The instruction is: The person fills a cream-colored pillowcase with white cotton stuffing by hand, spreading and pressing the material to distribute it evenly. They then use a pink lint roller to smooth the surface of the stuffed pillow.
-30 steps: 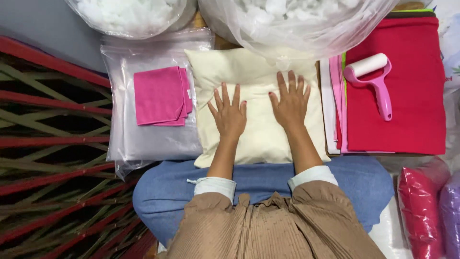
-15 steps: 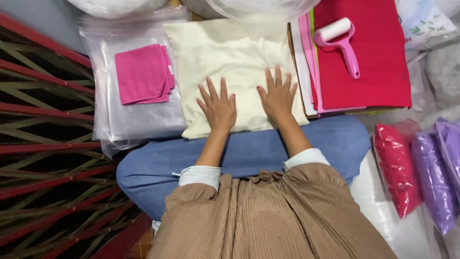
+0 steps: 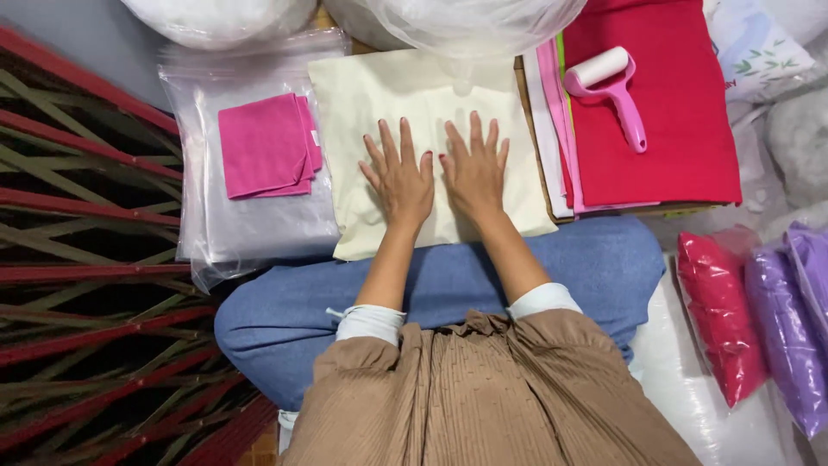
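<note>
A cream cushion cover [image 3: 405, 95] lies flat in front of the person, its near edge overhanging the blue-jeaned lap [image 3: 448, 285]. The cover is hemmed in on every side. Its left edge touches a stack of clear zip bags [image 3: 250, 220] with a folded pink cloth [image 3: 263, 145] on top; beyond that stack runs a red and green lattice [image 3: 78, 216]. Its far edge slips under two bulging clear bags of white stuffing [image 3: 448, 22]. Its right edge sits just beside a stack of coloured felt sheets topped with red felt [image 3: 681, 121], on which a pink lint roller [image 3: 614, 91] lies tilted. Red [image 3: 720, 319] and purple [image 3: 789, 319] filled bags lie further right, well apart from the cover. The only open stretch of cream fabric is the strip between the hands and the stuffing bags.

The left hand [image 3: 401, 181] and right hand [image 3: 473, 171] rest palm down on the middle of the cover, side by side and nearly touching at the thumbs. All fingers [image 3: 407, 142] are spread wide and flat, pointing away from the body, grasping nothing; the fabric lies under them and reaches out past the fingertips on all sides.
</note>
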